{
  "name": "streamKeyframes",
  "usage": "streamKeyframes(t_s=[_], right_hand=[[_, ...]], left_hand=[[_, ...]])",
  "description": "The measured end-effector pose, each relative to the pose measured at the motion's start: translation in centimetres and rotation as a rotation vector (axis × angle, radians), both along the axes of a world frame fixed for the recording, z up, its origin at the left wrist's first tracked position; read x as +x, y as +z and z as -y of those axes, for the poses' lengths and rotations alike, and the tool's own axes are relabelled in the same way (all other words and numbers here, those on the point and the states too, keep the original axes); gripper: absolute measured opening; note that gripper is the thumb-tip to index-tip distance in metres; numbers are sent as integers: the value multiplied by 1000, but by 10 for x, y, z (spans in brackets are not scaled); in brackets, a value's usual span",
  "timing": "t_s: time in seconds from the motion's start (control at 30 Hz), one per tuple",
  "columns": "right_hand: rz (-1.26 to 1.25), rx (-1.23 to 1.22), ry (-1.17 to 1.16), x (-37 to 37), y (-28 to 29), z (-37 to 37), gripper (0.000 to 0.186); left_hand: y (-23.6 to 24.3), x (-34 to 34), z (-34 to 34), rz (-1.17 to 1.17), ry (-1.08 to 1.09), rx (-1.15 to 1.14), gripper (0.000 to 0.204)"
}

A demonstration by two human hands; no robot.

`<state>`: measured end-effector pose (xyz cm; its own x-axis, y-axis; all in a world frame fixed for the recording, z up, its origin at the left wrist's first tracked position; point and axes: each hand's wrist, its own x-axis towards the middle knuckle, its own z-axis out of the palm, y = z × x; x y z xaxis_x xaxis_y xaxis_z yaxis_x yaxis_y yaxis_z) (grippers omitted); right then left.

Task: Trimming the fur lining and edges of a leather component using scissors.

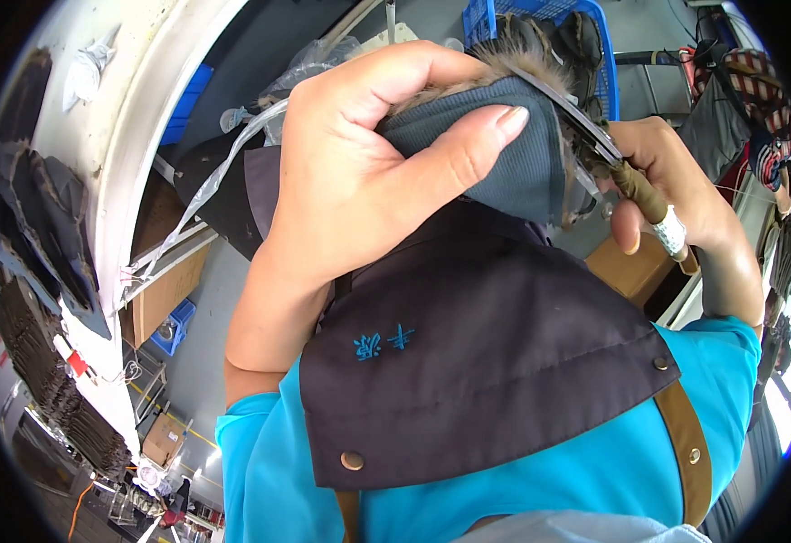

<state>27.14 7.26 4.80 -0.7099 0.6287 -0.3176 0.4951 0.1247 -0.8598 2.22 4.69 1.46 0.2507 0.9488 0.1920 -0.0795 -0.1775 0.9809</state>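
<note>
My left hand (359,172) grips a blue-grey ribbed fabric piece with brown fur (504,136), its thumb flat on the ribbed face and the fingers behind. Fur sticks out along the piece's upper edge. A pair of scissors (587,127) is in my right hand (671,172), the handle wrapped in olive and white material. The blades lie along the right edge of the fabric piece, close to the fur. Whether they cut into it cannot be seen. Part of my right hand's grip is hidden behind the scissors' handle.
A blue crate (611,54) with dark furry pieces stands beyond my hands. On the left is a white table (110,181) with stacks of dark fabric pieces (42,217). A cardboard box (630,271) sits at my right, and clear plastic (309,68) lies behind my left hand.
</note>
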Motion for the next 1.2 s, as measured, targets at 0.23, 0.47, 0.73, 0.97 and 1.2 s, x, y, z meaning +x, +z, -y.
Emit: streamKeyframes(t_s=[0.23,0.47,0.73,0.97,1.2], right_hand=[[170,243,-13,1,13,0,39],[146,494,37,2,11,-2,32],[110,509,-22,4,8,-4,22],[170,450,24,5,6,-4,20],[213,470,31,6,4,-5,21]], left_hand=[[11,1,-5,13,-70,-63,14],[11,1,-6,-62,-111,15,15],[10,-2,-9,-48,-161,-59,14],[11,-3,-11,-75,-204,-78,14],[9,-7,-13,-117,-239,-116,14]])
